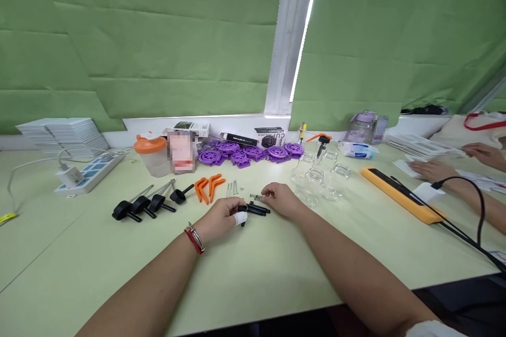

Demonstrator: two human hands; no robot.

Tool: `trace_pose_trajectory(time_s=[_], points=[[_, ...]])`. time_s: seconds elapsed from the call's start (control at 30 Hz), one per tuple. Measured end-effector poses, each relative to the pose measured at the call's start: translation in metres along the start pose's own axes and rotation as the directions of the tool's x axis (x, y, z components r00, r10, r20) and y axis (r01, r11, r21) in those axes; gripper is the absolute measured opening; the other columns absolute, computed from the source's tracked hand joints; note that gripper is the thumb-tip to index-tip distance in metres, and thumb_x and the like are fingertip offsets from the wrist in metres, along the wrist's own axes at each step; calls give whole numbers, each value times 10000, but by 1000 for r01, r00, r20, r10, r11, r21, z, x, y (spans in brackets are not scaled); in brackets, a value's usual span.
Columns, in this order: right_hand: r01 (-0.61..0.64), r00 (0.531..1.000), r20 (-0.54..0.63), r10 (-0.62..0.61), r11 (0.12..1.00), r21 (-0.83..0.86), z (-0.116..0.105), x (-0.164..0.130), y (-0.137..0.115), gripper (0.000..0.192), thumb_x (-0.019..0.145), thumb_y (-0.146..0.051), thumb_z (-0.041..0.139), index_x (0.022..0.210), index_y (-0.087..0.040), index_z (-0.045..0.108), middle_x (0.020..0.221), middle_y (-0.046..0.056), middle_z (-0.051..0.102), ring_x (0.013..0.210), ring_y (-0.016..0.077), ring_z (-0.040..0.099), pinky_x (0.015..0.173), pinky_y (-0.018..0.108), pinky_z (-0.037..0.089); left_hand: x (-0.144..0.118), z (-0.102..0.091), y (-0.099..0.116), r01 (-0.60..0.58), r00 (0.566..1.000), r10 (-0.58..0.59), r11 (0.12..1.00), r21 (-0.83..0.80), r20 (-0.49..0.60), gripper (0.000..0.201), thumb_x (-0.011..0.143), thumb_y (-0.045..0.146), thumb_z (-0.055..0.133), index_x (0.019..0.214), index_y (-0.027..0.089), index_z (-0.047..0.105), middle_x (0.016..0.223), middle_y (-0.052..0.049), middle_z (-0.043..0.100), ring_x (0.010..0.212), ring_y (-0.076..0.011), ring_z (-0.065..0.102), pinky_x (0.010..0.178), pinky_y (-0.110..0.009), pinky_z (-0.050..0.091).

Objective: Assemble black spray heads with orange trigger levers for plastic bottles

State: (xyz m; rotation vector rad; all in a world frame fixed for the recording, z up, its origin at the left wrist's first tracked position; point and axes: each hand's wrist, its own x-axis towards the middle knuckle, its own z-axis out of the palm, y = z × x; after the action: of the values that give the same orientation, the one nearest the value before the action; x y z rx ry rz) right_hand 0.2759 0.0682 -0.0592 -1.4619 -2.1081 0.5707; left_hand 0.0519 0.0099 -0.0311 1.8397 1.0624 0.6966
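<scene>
My left hand [226, 217], with white tape on one finger, is closed on a black plastic part [242, 209]. Just beside it on the table lie black rod-like pieces [259, 210]. My right hand [281, 200] has its fingers curled down at the right end of small metal springs [255, 197]; whatever is between its fingertips is hidden. Slim metal pins [232, 188] lie beyond my left hand. Further left are bent orange levers [208, 188] and several black caps with thin metal rods [158, 202].
Clear glass bottles [316, 179] stand beyond my right hand. Purple plastic discs [241, 157] are piled at the back. An orange-lidded shaker [152, 155] and white power strip [90, 174] are left; an orange power strip [403, 195] and another person's hands [430, 169] are right.
</scene>
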Motion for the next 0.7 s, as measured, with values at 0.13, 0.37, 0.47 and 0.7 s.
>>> trace_pose_trajectory(time_s=[0.13, 0.37, 0.47, 0.7], points=[[-25, 999, 38, 27, 999, -43, 0, -2, -5, 152, 730, -274, 629, 864, -204, 648, 769, 14, 652, 640, 130, 544, 564, 239, 370, 0, -1, 4, 8, 1000, -8, 1000, 17, 7, 195, 760, 357, 559, 795, 166, 571, 706, 7, 518, 658, -121, 447, 611, -239, 372], [-11, 1000, 22, 13, 998, -66, -6, -1, -2, 117, 762, -247, 601, 853, -199, 656, 745, 22, 654, 651, 140, 553, 577, 243, 367, 0, -2, 1, 3, 1000, -3, 999, 38, 17, 205, 766, 374, 548, 791, 171, 566, 706, 7, 530, 659, -126, 462, 628, -247, 383], [-3, 999, 32, 6, 998, -68, -8, -1, -2, 111, 783, -225, 564, 835, -207, 661, 759, 26, 657, 670, 145, 560, 599, 248, 379, 0, -3, 0, 0, 1000, -1, 999, 37, 19, 192, 768, 360, 551, 796, 171, 566, 711, 8, 541, 655, -123, 465, 628, -244, 382], [54, 998, -27, -59, 986, -155, -7, -1, -5, 138, 787, -279, 577, 842, -198, 674, 912, 58, 637, 783, 170, 567, 677, 272, 393, 1, -2, 1, 8, 1000, -8, 999, 37, 19, 168, 773, 328, 549, 806, 165, 567, 724, 0, 542, 669, -125, 462, 635, -250, 383]])
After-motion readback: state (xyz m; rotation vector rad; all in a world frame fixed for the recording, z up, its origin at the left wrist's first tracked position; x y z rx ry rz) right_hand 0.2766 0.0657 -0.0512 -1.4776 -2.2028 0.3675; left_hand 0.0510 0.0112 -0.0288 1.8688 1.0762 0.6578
